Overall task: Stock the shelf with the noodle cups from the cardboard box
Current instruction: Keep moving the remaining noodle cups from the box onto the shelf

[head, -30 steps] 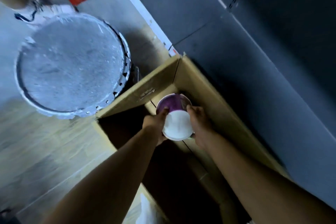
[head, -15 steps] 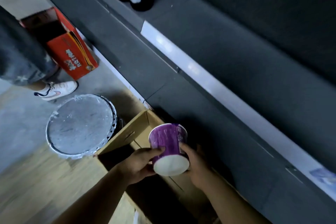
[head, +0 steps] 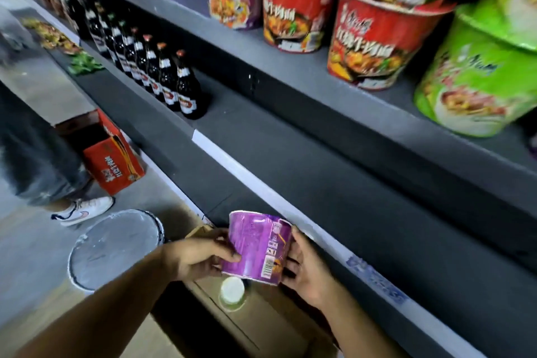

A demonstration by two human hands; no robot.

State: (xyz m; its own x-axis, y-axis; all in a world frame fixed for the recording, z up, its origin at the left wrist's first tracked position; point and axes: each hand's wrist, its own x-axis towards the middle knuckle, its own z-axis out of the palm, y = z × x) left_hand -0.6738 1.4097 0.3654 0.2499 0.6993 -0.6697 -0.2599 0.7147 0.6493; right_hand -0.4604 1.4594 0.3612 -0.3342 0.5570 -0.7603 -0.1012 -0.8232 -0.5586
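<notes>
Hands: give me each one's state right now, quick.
Left hand: fingers curled around the left side of the purple noodle cup, holding it.
Right hand: gripping the same cup from its right side.

Light: dim overall, brighter on the upper noodle tubs (head: pixel 374 41)
Blur: smearing the bottles (head: pixel 162 73)
Edges: wide-angle bending the shelf (head: pixel 319 171)

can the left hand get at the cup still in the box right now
Probably not as things stand: the left hand is holding the purple noodle cup together with the right hand. The cup left in the cardboard box lies uncovered just below, so only that grip stands in the way.
</notes>
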